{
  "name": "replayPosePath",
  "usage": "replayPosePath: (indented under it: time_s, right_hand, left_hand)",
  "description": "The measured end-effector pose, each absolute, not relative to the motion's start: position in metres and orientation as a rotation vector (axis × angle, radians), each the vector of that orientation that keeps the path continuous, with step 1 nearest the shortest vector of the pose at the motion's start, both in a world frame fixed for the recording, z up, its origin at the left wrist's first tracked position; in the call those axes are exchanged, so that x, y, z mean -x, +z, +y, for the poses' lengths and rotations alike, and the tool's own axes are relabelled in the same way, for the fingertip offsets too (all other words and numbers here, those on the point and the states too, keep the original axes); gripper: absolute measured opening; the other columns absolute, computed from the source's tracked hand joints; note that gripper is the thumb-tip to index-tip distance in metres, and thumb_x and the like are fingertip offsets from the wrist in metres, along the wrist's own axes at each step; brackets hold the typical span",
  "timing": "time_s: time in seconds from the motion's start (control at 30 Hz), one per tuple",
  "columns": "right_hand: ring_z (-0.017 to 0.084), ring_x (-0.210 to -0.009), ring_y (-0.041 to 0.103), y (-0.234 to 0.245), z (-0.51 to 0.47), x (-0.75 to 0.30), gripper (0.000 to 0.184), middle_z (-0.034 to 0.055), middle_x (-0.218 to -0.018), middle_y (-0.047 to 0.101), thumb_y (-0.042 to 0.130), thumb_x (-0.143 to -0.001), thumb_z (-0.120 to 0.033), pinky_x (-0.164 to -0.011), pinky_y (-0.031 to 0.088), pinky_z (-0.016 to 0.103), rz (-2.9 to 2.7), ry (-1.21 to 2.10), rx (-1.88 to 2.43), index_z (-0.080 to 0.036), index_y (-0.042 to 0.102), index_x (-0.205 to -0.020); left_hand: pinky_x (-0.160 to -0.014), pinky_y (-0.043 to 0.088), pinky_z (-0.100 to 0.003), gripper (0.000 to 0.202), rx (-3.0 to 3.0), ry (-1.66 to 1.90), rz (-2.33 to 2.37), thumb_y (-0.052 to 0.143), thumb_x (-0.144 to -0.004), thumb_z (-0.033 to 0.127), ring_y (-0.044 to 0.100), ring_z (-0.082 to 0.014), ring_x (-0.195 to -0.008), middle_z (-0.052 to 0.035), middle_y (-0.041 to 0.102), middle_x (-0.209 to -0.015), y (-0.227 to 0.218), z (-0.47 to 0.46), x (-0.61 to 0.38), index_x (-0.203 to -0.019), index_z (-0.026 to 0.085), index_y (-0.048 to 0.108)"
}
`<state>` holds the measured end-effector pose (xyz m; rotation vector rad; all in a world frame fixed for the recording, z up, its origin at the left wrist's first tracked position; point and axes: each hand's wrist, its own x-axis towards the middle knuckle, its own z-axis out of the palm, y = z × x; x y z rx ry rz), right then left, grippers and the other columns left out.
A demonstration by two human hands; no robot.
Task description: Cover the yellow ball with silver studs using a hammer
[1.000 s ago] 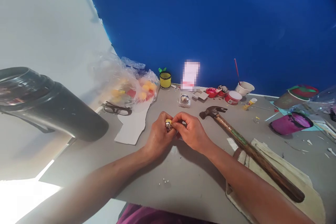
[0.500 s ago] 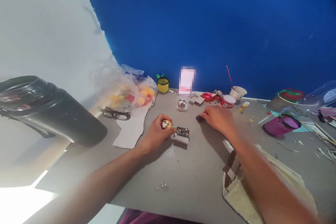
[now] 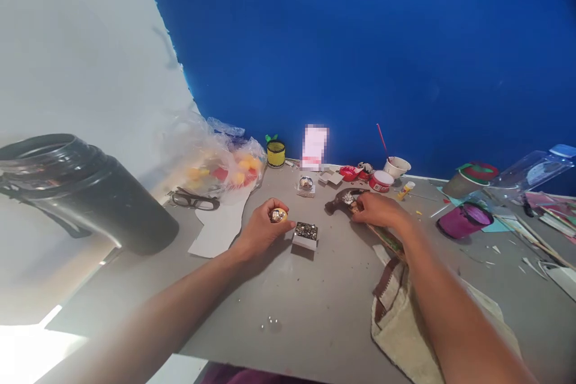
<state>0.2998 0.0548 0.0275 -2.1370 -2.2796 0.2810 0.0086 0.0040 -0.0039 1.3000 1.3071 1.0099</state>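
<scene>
The left hand [image 3: 263, 228] pinches a yellow ball with silvery studs [image 3: 278, 215] midway between the front and back edges of the surface [image 3: 328, 300], just left of a small open box of shiny bits [image 3: 306, 233]. The right hand [image 3: 380, 210] curls over the hammer [image 3: 335, 205], nearer the back edge; whether its grip closes on it, I cannot tell. The step seems to be handling the hammer; moving it would call for a firm hold and a steady ball.
</scene>
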Motion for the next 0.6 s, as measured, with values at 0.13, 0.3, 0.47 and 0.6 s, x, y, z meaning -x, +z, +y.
replayPosePath:
  time_s: [0.13,0.3,0.47,0.6]
  right_hand:
    - [0.016,-0.058,0.054,0.057,0.038,-0.278,0.009,-0.0003,-0.065,0.060,0.061,-0.075,-0.026,-0.054,0.029,0.028,-2.239,0.282,1.894,-0.022,0.053,-0.072]
    - [0.016,-0.062,0.057,0.072,0.009,-0.230,0.008,-0.0003,-0.070,0.065,0.061,-0.082,-0.023,-0.056,0.031,0.028,-2.220,0.285,1.577,-0.023,0.055,-0.077]
    - [0.019,-0.068,0.063,0.055,0.004,-0.209,0.005,0.0035,-0.079,0.071,0.059,-0.089,-0.022,-0.058,0.030,0.029,-2.291,0.030,1.460,-0.024,0.064,-0.090]
    - [0.021,-0.075,0.065,0.052,0.006,-0.216,0.011,0.0059,-0.083,0.073,0.059,-0.093,-0.030,-0.062,0.036,0.030,-2.201,-0.080,1.392,-0.024,0.067,-0.097]
  left_hand:
    - [-0.050,0.034,-0.022,0.030,-1.290,0.960,1.326,0.075,-0.062,0.029,0.046,-0.0096,-0.051,0.0067,0.054,-0.059,-0.007,0.009,-0.007,-0.087,0.018,0.062]
    - [-0.052,0.034,-0.023,0.023,-1.299,0.985,1.288,0.072,-0.064,0.028,0.047,-0.0098,-0.055,0.0047,0.056,-0.063,-0.008,0.010,-0.007,-0.082,0.017,0.064]
    - [-0.054,0.034,-0.023,0.020,-1.379,0.955,1.329,0.070,-0.067,0.028,0.047,-0.0103,-0.058,0.0035,0.058,-0.067,-0.005,0.006,-0.008,-0.085,0.017,0.068]
    - [-0.055,0.037,-0.024,0.027,-1.341,0.959,1.340,0.070,-0.065,0.028,0.048,-0.0116,-0.059,0.0022,0.059,-0.068,-0.001,0.005,-0.008,-0.089,0.016,0.069]
